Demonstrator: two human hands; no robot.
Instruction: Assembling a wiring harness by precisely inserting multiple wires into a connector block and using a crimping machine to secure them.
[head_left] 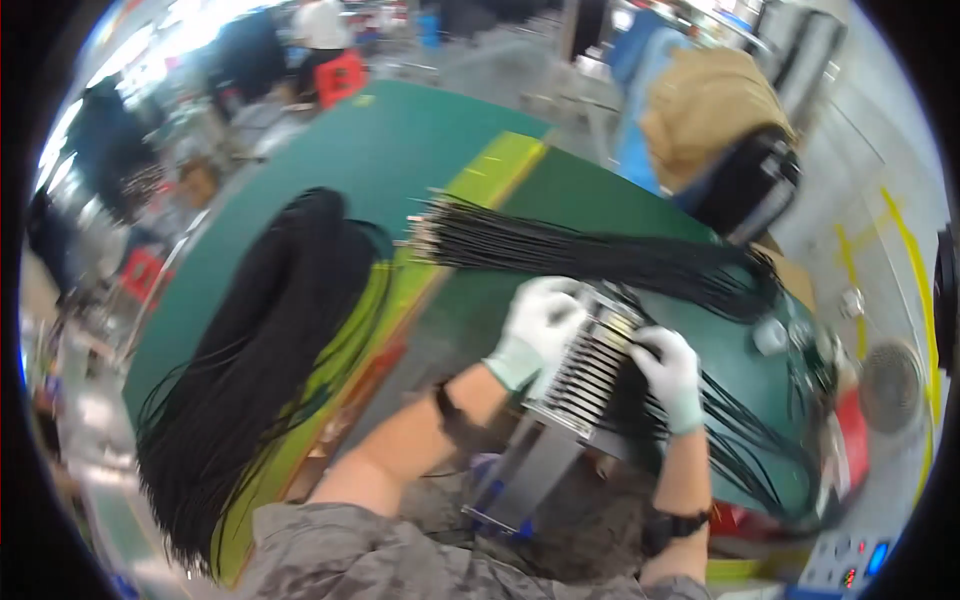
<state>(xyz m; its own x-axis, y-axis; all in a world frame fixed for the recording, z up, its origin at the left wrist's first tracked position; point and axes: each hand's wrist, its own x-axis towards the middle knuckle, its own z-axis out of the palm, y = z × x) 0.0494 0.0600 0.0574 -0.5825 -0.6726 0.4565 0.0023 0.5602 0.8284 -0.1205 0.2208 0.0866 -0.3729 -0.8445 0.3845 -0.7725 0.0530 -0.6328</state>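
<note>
A metal slotted fixture (585, 370), with a row of dark and light bars across it, stands in front of me on a grey metal channel (535, 470). At its upper left edge is my left hand (548, 325), in a white glove, its thumb and fingers curled together; whatever they pinch is too small to make out. My right hand (670, 370), also gloved, has its fingers bent together against the fixture's right side, and I cannot make out what lies between them. Black cables (725, 420) run down and right beside the right hand.
Beyond the fixture lies a bundle of black cables (590, 250) with pale ends at its left. A larger black cable bundle (270, 330) covers the left of the green table (410, 120). A yellow-green strip (490, 175) crosses the table. At the right stands a round grey object (890, 385).
</note>
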